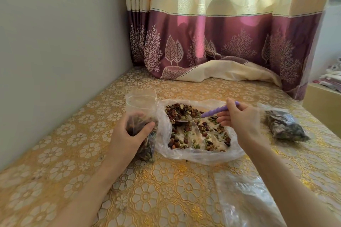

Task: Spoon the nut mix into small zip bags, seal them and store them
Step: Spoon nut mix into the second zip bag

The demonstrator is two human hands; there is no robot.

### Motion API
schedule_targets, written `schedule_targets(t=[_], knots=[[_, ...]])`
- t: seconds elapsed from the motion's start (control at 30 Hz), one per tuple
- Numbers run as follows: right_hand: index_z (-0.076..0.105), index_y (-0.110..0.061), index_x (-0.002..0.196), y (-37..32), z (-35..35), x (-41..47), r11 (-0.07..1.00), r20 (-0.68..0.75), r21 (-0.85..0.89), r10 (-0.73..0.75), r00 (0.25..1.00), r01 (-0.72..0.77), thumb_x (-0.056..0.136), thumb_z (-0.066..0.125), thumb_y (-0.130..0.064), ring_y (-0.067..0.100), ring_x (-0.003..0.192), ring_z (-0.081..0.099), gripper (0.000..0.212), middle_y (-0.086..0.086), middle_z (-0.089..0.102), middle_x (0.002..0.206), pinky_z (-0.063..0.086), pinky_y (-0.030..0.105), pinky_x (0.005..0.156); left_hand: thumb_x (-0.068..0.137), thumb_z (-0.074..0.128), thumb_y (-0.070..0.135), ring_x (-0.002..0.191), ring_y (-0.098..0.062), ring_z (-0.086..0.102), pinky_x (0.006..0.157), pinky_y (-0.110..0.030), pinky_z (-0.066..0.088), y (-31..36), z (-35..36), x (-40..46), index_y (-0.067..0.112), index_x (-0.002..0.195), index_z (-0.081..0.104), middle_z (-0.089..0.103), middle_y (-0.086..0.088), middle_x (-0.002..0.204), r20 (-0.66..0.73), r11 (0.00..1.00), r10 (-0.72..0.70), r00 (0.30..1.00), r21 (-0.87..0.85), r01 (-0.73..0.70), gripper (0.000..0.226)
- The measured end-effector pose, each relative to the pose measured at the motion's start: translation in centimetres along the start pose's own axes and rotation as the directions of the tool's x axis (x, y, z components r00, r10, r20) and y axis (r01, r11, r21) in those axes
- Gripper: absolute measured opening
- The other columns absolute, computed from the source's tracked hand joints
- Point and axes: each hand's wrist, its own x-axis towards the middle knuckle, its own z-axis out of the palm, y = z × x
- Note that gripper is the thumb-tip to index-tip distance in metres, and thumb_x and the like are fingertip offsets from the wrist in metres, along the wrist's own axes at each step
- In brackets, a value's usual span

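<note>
Nut mix (pixel 198 131): spread thinly over an opened clear plastic sheet (pixel 201 155) at the middle of the tabletop (pixel 156 199); densest at the far edge, with bare patches near the centre.
Spoon (pixel 201 116): purple ribbed handle, metal bowl; the bowl lies down in the far part of the mix, the handle slanting up to the right.
Right hand (pixel 239 118): over the right side of the sheet, its fingers (pixel 224 119) pinched together on the spoon's handle.
Zip bag (pixel 142 114): held upright just left of the sheet, partly full of mix, its clear top open and standing above the hand.
Left hand (pixel 129 138): its fingers (pixel 147 128) wrapped and clamped around the bag's filled lower half.
Filled bag (pixel 285 125): lies on its side, right of the sheet and apart from it, dark with mix.
Empty bags (pixel 245 195): clear plastic lying flat at the near right.
Tabletop: covered with a gold floral cloth.
Curtain (pixel 221 42): cream above, plum below, its hem resting on the far end.
Wall (pixel 55 42): plain grey, along the left.
</note>
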Motion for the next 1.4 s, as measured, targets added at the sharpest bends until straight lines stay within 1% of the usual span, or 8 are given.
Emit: schedule_targets(t=[0.2,0.5,0.77,0.87,0.97,1.1,1.27,1.4], knots=[[0.065,-0.009,0.060,0.4,0.6,0.8,0.999,-0.021,0.036,-0.001,1.000,0.002,0.097,0.050,-0.016,0.010,0.044,0.062,0.040,0.001,0.067,0.050,0.051,0.016,0.046,0.057,0.066,0.056,0.084,0.000,0.062,0.071,-0.019,0.049,-0.2,0.2,0.1,0.036,0.095,0.059,0.067,0.010,0.095,0.032,0.999,-0.033,0.999,0.003,0.033,0.043],[0.069,-0.007,0.065,1.1,1.4,0.1,0.982,0.175,0.116,0.130,0.976,-0.152,0.095,0.050,-0.005,0.015,0.058,0.069,0.036,0.005,0.073,0.064,0.056,0.018,0.055,0.057,0.066,0.057,0.079,-0.001,0.062,0.067,-0.016,0.051,-0.2,0.5,0.1,0.037,0.093,0.059,0.067,0.013,0.088,0.033,0.999,-0.025,0.999,0.032,0.024,0.042],[0.067,0.002,0.065,0.9,0.8,0.4,0.949,0.147,0.142,0.262,0.954,-0.283,0.089,0.046,0.003,0.014,0.053,0.067,0.032,0.011,0.072,0.065,0.057,0.020,0.056,0.058,0.067,0.056,0.081,0.004,0.062,0.063,-0.009,0.047,-0.4,0.5,0.2,0.039,0.091,0.059,0.067,0.020,0.088,0.039,1.000,-0.019,0.999,0.008,0.019,0.038],[0.065,0.001,0.062,0.7,0.4,0.4,0.952,0.093,0.154,0.251,0.963,-0.263,0.088,0.047,0.004,0.012,0.046,0.063,0.032,0.008,0.070,0.057,0.055,0.017,0.049,0.058,0.068,0.054,0.080,0.005,0.062,0.062,-0.008,0.047,-0.4,0.5,0.2,0.039,0.091,0.059,0.067,0.015,0.088,0.021,1.000,-0.017,1.000,0.012,0.017,0.038],[0.063,0.000,0.065,0.6,-0.1,0.2,0.965,0.071,0.143,0.212,0.975,-0.220,0.088,0.046,0.002,0.009,0.042,0.059,0.029,0.004,0.067,0.051,0.050,0.015,0.044,0.055,0.067,0.057,0.080,0.008,0.062,0.061,-0.006,0.046,-0.3,0.4,0.2,0.041,0.090,0.058,0.067,0.022,0.084,0.014,1.000,-0.010,1.000,0.026,0.010,0.040],[0.063,0.000,0.071,0.4,-0.5,0.1,0.975,0.018,0.145,0.166,0.986,-0.167,0.091,0.047,-0.003,0.010,0.043,0.058,0.025,0.004,0.065,0.051,0.047,0.015,0.042,0.055,0.067,0.059,0.085,0.006,0.061,0.065,-0.009,0.047,-0.6,0.2,0.3,0.042,0.094,0.056,0.065,0.017,0.095,0.034,0.996,-0.028,0.999,0.084,0.025,0.045],[0.062,-0.001,0.073,-1.4,-0.7,-0.2,0.970,-0.001,0.219,0.108,0.994,-0.106,0.093,0.047,-0.005,0.011,0.045,0.057,0.025,0.010,0.063,0.061,0.045,0.016,0.042,0.070,0.075,0.036,0.080,0.018,0.056,0.061,0.001,0.041,-1.1,0.3,0.5,0.032,0.101,0.056,0.063,0.018,0.095,0.092,0.989,-0.050,0.994,0.140,0.037,0.036],[0.065,0.000,0.073,-3.7,-0.4,-0.8,0.962,0.041,0.272,0.025,0.999,-0.035,0.090,0.048,-0.005,0.013,0.048,0.058,0.024,0.009,0.065,0.059,0.045,0.017,0.043,0.073,0.076,0.033,0.083,0.020,0.053,0.063,0.002,0.039,-1.3,0.4,0.5,0.031,0.102,0.055,0.060,0.017,0.096,0.088,0.985,-0.061,0.994,0.163,0.046,0.035]])
